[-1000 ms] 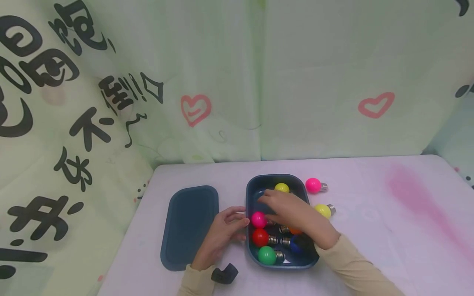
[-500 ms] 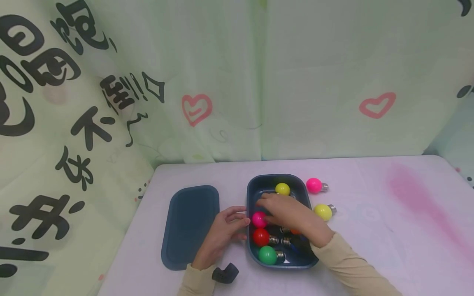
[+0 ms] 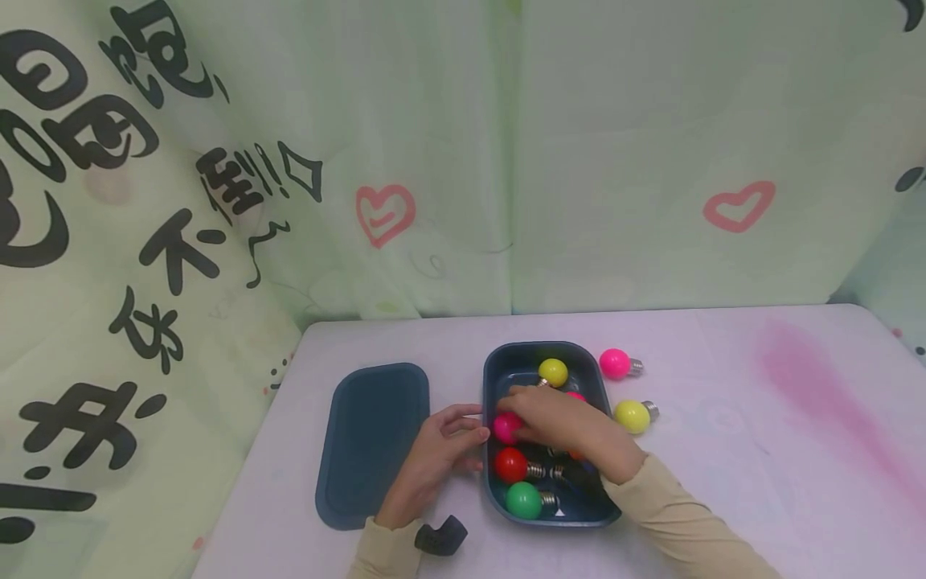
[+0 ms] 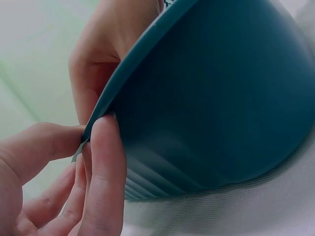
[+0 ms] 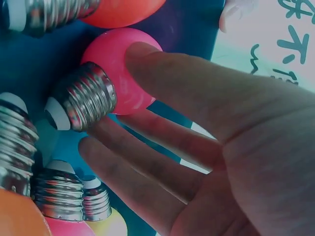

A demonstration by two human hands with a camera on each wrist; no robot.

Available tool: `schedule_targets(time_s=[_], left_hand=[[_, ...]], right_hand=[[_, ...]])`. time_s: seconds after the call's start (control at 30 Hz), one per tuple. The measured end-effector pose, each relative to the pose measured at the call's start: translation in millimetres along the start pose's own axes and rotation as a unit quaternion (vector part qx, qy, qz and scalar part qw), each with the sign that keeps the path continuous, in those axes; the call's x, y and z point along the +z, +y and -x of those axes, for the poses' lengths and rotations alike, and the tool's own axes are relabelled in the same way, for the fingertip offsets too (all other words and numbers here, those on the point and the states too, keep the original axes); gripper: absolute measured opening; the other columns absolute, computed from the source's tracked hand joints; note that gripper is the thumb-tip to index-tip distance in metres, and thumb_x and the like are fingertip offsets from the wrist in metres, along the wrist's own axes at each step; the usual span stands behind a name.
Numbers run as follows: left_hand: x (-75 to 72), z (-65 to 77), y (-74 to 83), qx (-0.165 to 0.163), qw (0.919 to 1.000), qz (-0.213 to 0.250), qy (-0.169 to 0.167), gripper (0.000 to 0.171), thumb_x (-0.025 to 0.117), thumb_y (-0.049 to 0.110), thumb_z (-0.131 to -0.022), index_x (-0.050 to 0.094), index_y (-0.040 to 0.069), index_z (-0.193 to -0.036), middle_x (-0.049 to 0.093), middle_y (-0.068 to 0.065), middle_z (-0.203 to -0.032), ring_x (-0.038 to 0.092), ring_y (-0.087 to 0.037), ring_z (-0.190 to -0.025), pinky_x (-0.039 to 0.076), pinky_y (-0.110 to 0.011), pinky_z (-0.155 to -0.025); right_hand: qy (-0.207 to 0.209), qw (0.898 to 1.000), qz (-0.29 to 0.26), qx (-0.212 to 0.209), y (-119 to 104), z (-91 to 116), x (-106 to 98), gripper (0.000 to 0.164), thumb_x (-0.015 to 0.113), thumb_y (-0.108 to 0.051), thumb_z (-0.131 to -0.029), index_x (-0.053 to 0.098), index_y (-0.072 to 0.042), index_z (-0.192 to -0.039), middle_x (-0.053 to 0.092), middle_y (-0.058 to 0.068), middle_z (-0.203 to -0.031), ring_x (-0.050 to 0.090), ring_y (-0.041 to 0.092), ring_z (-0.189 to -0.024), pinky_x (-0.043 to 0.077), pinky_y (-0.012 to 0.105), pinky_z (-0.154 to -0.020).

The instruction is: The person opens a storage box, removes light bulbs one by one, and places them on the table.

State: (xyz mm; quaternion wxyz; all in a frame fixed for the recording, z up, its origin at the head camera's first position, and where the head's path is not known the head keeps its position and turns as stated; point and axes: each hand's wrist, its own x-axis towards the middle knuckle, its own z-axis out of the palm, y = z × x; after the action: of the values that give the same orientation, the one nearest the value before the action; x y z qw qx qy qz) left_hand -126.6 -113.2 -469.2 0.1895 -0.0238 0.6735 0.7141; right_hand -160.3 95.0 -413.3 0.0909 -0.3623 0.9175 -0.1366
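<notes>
A dark blue rectangular box [image 3: 492, 378] holds several colored light bulbs with silver screw bases. My right hand [image 3: 560, 414] reaches into it, thumb and fingers around a pink bulb [image 3: 507, 428]. In the right wrist view the thumb presses on the pink bulb's round globe [image 5: 120, 64], and the fingers lie behind it. My left hand [image 3: 441, 446] is at the box's left side; in the left wrist view its thumb and fingers [image 4: 106, 167] pinch the rim. Nearer me in the box lie a red bulb [image 3: 510, 465] and a green bulb [image 3: 524, 500]; a yellow bulb [image 3: 553, 371] is at the far end.
A flat dark blue lid [image 3: 372, 446] lies left of the box. To the right on the table [image 3: 723, 450] are a loose pink bulb [image 3: 615, 364] and a yellow one [image 3: 633, 416]. The right wrist's black camera [image 3: 589, 478] covers part of the box. A curtain hangs behind.
My right hand has shifted slightly toward me and its fingers have come in closer around the pink bulb. Part of another pink bulb now shows behind it. The left hand stays put.
</notes>
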Motion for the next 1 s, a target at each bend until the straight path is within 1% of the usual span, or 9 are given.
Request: schedule_targets(time_s=[0.23,0.37,0.43,0.6,0.7,0.9,1.0], left_hand=[[0.4,-0.7,-0.3,0.001,1.0,-0.001,0.001,0.046,0.075,0.018,-0.089,0.06,0.003,-0.13,0.069,-0.01,-0.107,0.066,-0.017,-0.091,0.06,-0.031,-0.068],[0.5,-0.5,-1.3,0.001,1.0,0.002,0.001,0.046,0.075,0.018,-0.089,0.06,0.003,-0.13,0.069,-0.009,-0.106,0.066,-0.016,-0.09,0.06,-0.03,-0.067],[0.7,-0.3,-1.2,-0.001,1.0,0.001,0.002,0.046,0.075,0.019,-0.089,0.06,0.004,-0.13,0.069,-0.01,-0.107,0.066,-0.017,-0.09,0.06,-0.03,-0.067],[0.8,0.1,-0.2,0.0,1.0,0.001,0.001,0.046,0.075,0.019,-0.089,0.059,0.004,-0.13,0.069,-0.012,-0.109,0.066,-0.017,-0.09,0.06,-0.03,-0.067],[1.0,0.4,0.1,0.0,1.0,0.003,0.0,0.046,0.075,0.018,-0.089,0.06,0.004,-0.13,0.069,-0.013,-0.109,0.067,-0.017,-0.09,0.06,-0.029,-0.067],[1.4,0.7,0.0,0.0,1.0,0.007,0.002,0.045,0.075,0.017,-0.089,0.06,0.004,-0.129,0.069,-0.009,-0.105,0.066,-0.017,-0.088,0.06,-0.029,-0.066],[1.6,0.8,0.1,-0.001,1.0,0.006,0.005,0.046,0.075,0.016,-0.088,0.06,0.004,-0.129,0.07,-0.009,-0.104,0.066,-0.017,-0.087,0.06,-0.029,-0.066]], right_hand=[[0.0,1.0,-0.013,-0.005,1,2,-4,0.034,0.079,-0.016,-0.085,0.07,-0.01,-0.117,0.07,0.002,-0.1,0.066,0.018,-0.093,0.059,0.034,-0.082],[0.014,1.0,-0.02,-0.007,2,7,-10,0.035,0.08,-0.017,-0.084,0.071,-0.012,-0.118,0.071,0.001,-0.105,0.067,0.019,-0.099,0.058,0.034,-0.086],[0.023,0.999,-0.019,-0.015,2,10,-13,0.035,0.08,-0.018,-0.084,0.071,-0.012,-0.118,0.071,0.001,-0.107,0.067,0.019,-0.101,0.058,0.034,-0.087],[0.035,0.999,-0.03,-0.025,5,17,-23,0.035,0.08,-0.016,-0.084,0.071,-0.011,-0.118,0.069,0.003,-0.107,0.067,0.02,-0.1,0.058,0.034,-0.086],[0.039,0.998,-0.038,-0.02,7,23,-29,0.035,0.079,-0.015,-0.084,0.071,-0.011,-0.118,0.068,0.003,-0.107,0.067,0.02,-0.1,0.058,0.035,-0.086],[0.031,0.998,-0.052,0.011,10,34,-42,0.037,0.079,-0.014,-0.084,0.07,-0.014,-0.12,0.066,0.002,-0.108,0.065,0.019,-0.099,0.059,0.035,-0.083],[0.035,0.997,-0.06,0.016,13,40,-48,0.037,0.078,-0.012,-0.085,0.07,-0.014,-0.121,0.065,0.003,-0.109,0.066,0.021,-0.1,0.059,0.035,-0.084]])
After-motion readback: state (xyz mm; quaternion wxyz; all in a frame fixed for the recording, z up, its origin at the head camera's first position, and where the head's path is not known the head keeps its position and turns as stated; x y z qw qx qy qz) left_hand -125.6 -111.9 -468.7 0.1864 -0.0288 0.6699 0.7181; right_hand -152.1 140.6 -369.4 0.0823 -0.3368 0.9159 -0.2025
